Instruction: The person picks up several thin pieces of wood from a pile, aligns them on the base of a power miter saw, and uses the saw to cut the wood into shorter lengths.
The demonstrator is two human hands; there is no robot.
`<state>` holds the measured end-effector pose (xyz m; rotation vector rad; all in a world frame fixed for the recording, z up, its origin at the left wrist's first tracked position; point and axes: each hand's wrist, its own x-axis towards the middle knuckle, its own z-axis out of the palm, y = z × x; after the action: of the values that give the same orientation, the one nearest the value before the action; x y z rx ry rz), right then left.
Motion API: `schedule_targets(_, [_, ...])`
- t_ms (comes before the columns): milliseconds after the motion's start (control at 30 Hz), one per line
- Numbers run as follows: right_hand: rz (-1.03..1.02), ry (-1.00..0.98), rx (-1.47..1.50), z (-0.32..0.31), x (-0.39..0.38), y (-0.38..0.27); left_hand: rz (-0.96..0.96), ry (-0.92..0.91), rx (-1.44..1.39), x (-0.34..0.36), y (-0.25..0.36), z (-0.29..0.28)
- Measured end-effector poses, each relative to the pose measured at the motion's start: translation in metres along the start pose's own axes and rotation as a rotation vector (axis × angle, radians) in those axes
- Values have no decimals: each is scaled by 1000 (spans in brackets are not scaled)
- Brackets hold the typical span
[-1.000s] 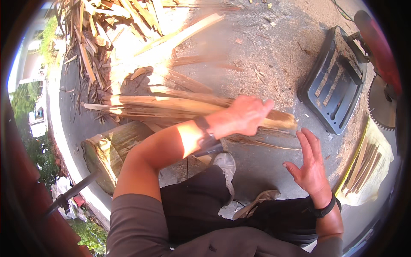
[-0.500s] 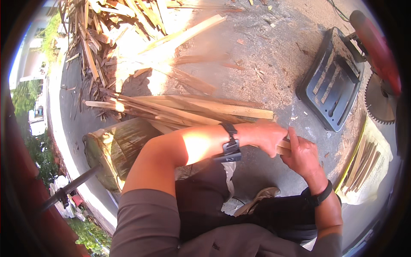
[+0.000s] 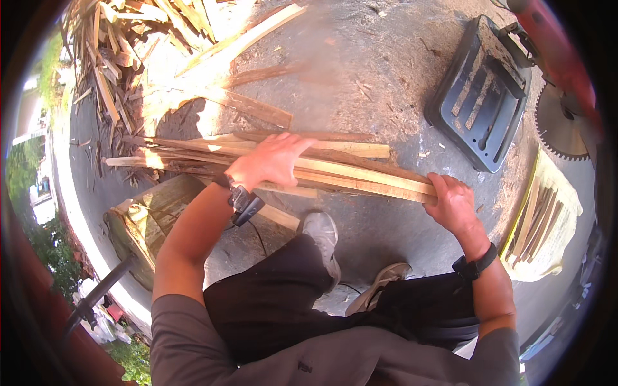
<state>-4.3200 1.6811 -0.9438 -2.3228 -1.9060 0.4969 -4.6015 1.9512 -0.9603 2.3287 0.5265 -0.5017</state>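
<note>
right grip [image 3: 452, 202], 3 o'clock: closed on wood strips [image 3: 367, 175] | left grip [image 3: 271, 162], 10 o'clock: part-open over them, hold unclear | advisable: ends even, mid-length supported

Left forearm [image 3: 190, 225] angled forward and inward from a bent elbow out at the side. Left hand [image 3: 273, 157] was back-up, reaching a bit further forward than the right one. Couldn't tell its grip; finger curl was partly hidden. Right forearm [image 3: 496, 293] ran forward and slightly inward, wrist [image 3: 475, 243] close to straight. Right hand [image 3: 452, 202] was clenched, fingers [image 3: 443, 183] curled over, back of it up. Hands sat well apart, both forearms bare.
</note>
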Motion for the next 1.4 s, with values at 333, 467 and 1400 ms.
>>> schedule_targets(333, [18, -58, 25, 11, 4, 2, 10, 63, 292, -8, -48, 24])
schedule_targets(467, [43, -136, 17, 15, 2, -2, 105, 159, 287, -16, -48, 28])
schedule_targets(1400, [-175, -331, 163, 84, 131, -51, -355, 89, 80, -67, -142, 5])
